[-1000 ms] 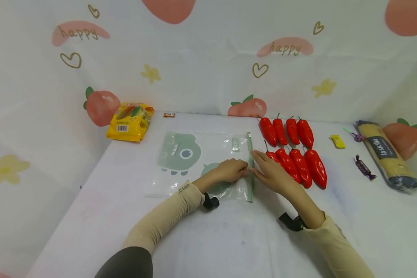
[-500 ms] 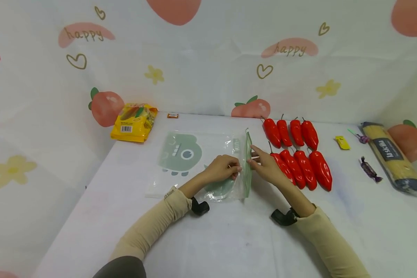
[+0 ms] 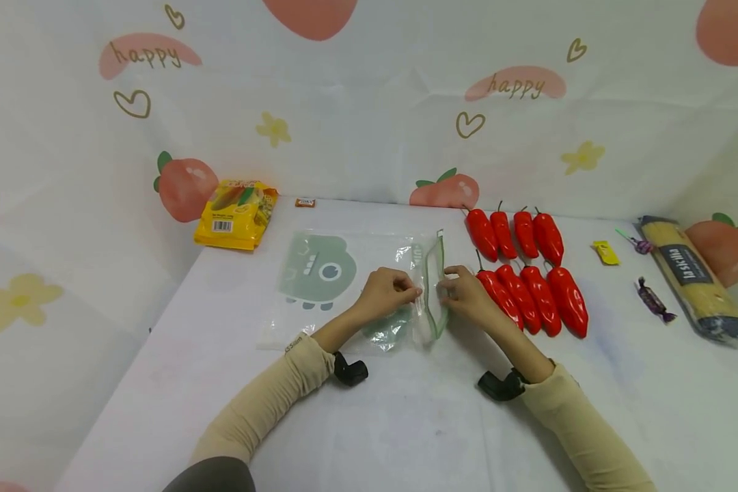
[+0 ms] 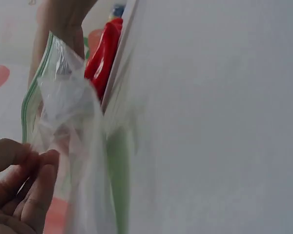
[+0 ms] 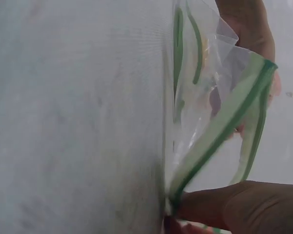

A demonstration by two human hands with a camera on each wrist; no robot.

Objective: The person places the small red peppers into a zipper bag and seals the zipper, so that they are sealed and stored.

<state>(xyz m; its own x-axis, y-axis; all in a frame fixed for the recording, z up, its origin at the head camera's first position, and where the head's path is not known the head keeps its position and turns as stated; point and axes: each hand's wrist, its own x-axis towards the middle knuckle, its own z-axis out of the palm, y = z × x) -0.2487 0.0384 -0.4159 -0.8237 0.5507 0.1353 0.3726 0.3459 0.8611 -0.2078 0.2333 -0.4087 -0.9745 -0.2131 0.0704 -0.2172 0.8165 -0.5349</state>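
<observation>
A clear zip bag with a green dinosaur print lies flat, its green-edged mouth at the right end standing up and parted into a loop. My left hand pinches the near-left layer of that mouth between thumb and fingertips; the left wrist view shows the plastic between the fingers. On the opposite side, my right hand grips the other rim. Seen from the right wrist, its thumb and finger hold the low end of the green strip. Nothing but folds of film shows inside the bag.
Several red peppers lie in two rows right of the bag. Farther right are a yellow candy, a lollipop, a purple-wrapped candy and a spaghetti pack. A yellow snack bag and small orange packet sit back left.
The bag's mouth lay flat and closed, then lifted upright, and its two rims now stand apart. My left hand has drawn left, and the right hand's fingers have bent onto the far rim.
</observation>
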